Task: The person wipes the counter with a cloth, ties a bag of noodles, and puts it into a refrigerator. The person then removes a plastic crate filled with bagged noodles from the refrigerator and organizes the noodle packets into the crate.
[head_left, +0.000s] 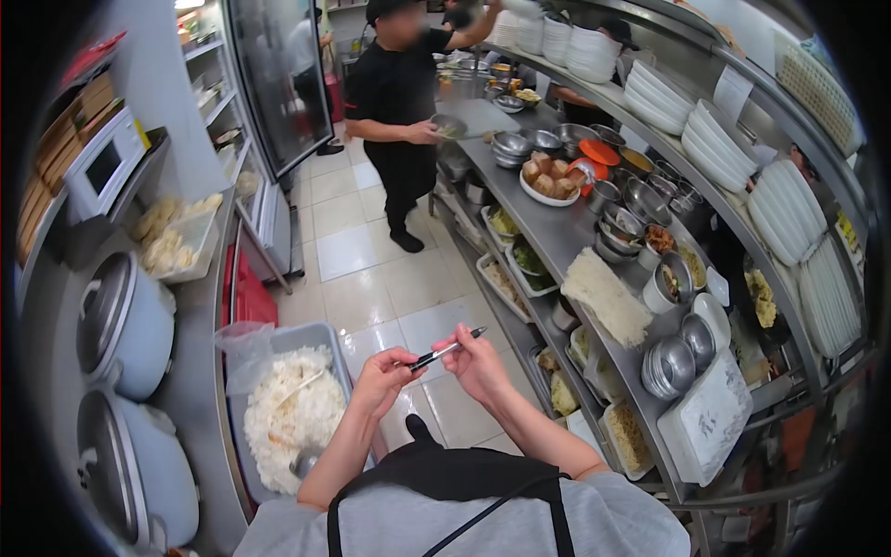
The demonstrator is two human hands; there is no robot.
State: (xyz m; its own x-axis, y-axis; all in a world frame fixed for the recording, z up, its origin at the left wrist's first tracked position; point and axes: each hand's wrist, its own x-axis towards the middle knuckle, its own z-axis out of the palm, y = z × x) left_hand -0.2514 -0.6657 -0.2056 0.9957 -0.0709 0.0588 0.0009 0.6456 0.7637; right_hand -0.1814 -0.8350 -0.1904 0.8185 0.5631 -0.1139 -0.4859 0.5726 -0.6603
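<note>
A pen (pixel 438 353) with a dark end and a lighter middle is held between both hands in front of my body, slanting up to the right. My left hand (pixel 382 379) pinches its lower left end. The fingers of my right hand (pixel 476 365) close around its upper right part, and the tip sticks out beyond them. Just left of my left forearm stands a grey-blue tub (pixel 340 345) with a heap of cooked rice (pixel 290 408) in it. A spoon or scoop is partly sunk in the rice near my left elbow.
Two large rice cookers (pixel 139 325) stand on the left counter near a microwave (pixel 105 165). To the right, a steel counter (pixel 529 220) carries metal bowls and dried noodles (pixel 608 295). A co-worker (pixel 394 121) holding a bowl stands in the tiled aisle by an open fridge door (pixel 283 84).
</note>
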